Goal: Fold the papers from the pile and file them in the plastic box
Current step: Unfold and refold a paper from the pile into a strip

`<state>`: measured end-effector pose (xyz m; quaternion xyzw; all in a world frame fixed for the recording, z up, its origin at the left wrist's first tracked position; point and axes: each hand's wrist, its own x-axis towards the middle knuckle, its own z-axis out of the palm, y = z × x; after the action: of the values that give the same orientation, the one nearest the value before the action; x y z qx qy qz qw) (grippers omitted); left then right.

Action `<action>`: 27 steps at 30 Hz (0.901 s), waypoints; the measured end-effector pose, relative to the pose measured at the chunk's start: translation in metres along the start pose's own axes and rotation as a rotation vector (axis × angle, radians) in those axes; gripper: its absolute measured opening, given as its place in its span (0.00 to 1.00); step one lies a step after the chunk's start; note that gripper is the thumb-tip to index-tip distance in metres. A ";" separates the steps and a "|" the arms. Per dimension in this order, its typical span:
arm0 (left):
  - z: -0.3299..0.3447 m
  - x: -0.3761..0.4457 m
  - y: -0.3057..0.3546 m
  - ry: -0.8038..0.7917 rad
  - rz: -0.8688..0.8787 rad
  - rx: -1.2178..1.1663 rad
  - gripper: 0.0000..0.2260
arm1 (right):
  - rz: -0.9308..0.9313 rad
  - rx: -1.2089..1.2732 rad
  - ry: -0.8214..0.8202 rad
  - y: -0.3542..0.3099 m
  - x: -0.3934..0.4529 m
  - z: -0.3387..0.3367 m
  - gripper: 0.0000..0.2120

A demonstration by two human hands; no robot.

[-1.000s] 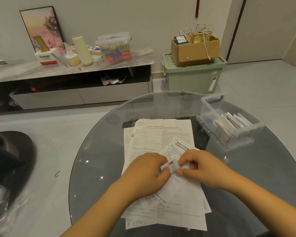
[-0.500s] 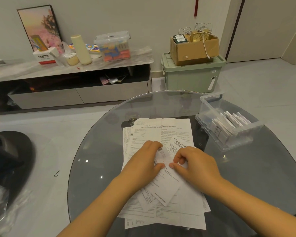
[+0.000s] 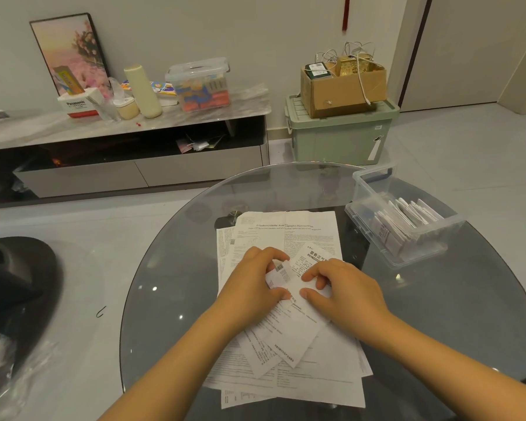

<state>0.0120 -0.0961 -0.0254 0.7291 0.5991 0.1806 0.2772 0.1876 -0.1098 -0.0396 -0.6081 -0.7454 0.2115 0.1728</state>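
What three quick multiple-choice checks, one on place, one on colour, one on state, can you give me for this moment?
1. Where on the glass table does the clear plastic box stand?
A. far right, beside the paper pile
B. near left edge
C. on top of the pile

2. What colour is the lidded storage bin on the floor?
A. red
B. pale green
C. black

3. What is in the plastic box?
A. nothing
B. folded papers standing in a row
C. batteries

Answers:
1 A, it stands right of the paper pile.
2 B, it is pale green under the cardboard box.
3 B, folded papers lean together inside it.
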 end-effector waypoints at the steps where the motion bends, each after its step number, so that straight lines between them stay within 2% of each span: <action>1: 0.000 0.000 0.001 0.006 -0.004 -0.037 0.22 | 0.005 0.006 -0.002 0.000 0.000 0.001 0.09; 4: -0.001 0.001 0.006 0.018 -0.027 -0.224 0.20 | 0.022 0.074 -0.012 0.000 0.002 -0.001 0.04; 6: -0.003 -0.001 0.010 0.004 -0.055 -0.327 0.19 | 0.033 0.205 -0.028 -0.001 0.003 -0.004 0.04; 8: -0.006 -0.002 0.012 -0.020 -0.071 -0.373 0.14 | 0.032 0.320 -0.042 -0.001 0.004 -0.008 0.05; 11: -0.012 -0.004 0.015 -0.023 -0.114 -0.453 0.03 | 0.038 0.354 -0.050 0.001 0.004 -0.017 0.04; 14: -0.015 -0.005 0.023 0.015 -0.136 -0.518 0.02 | 0.036 0.393 -0.014 0.004 0.004 -0.025 0.05; 21: -0.015 0.006 0.057 0.133 -0.173 -0.655 0.03 | -0.042 0.398 0.230 0.008 -0.004 -0.053 0.11; 27: -0.014 0.026 0.094 0.174 -0.155 -0.739 0.04 | -0.209 0.139 0.444 0.023 -0.004 -0.075 0.12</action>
<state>0.0815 -0.0803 0.0424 0.5146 0.5684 0.4238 0.4822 0.2458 -0.1016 0.0119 -0.5461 -0.7316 0.1047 0.3945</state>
